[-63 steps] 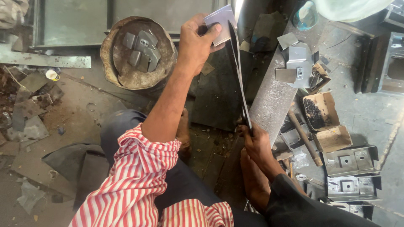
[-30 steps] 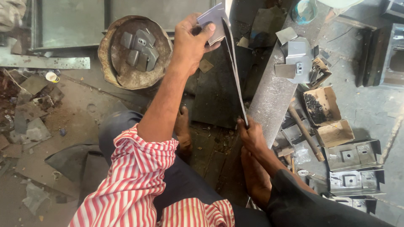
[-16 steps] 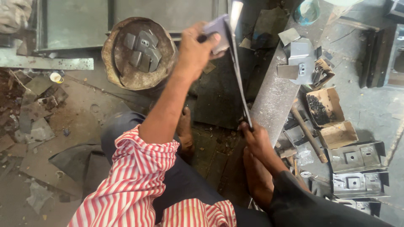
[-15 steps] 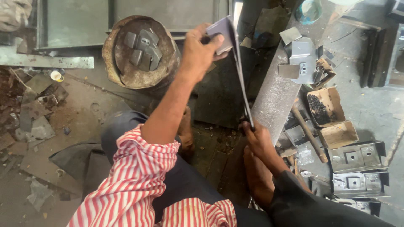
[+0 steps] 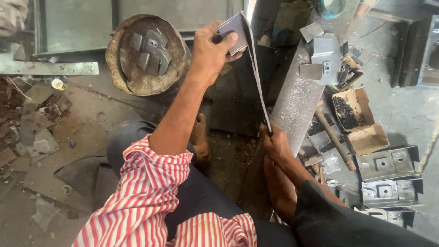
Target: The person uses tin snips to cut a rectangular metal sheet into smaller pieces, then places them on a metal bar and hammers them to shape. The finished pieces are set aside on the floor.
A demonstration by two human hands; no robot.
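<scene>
My left hand reaches out from a red and white striped sleeve and grips the folded top of a thin grey metal sheet. The sheet is seen edge-on and runs down to a bare foot, whose toes pinch its lower end. A second bare foot rests on the floor under my forearm. My right hand is out of the picture.
A round rusty pan holding several small metal plates lies left of the hand. To the right are a long flat steel bar, bent brackets, a hammer, cardboard boxes of dark screws and stamped metal boxes. Scrap pieces lie at left.
My left hand stays on the sheet's top, shifting only slightly up and sideways. The foot stays on the lower end.
</scene>
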